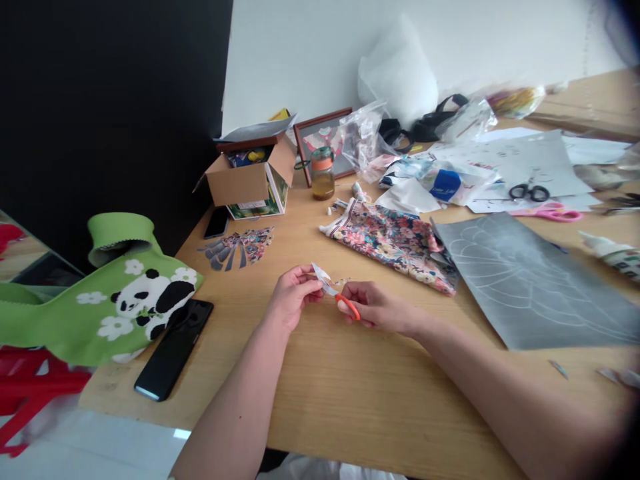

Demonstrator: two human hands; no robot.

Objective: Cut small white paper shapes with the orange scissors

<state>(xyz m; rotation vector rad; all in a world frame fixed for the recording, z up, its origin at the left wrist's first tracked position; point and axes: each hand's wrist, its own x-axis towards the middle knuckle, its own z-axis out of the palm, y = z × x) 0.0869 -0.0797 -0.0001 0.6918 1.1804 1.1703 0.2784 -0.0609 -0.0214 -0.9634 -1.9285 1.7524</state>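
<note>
My right hand [373, 305] is closed around the orange handles of a small pair of scissors [354, 309], whose blades point left. Between the fingers of my left hand [294, 293] is a small whitish piece [320, 272]; whether it is paper or cloth I cannot tell. The blades meet that piece beside my left fingertips. Tiny scraps [343, 282] lie just behind the scissors. Farther left on the table rests a fan of cut floral and grey pieces [240, 248]. Behind my right hand lies floral cloth [395, 240].
A grey sheet with pale curved lines [535, 280] covers the right side. Pink scissors [555, 212] and black scissors [529, 193] lie beyond it. A phone [175, 350] and green panda bag [125, 293] are left. A jar [323, 175] and carton [245, 180] stand behind.
</note>
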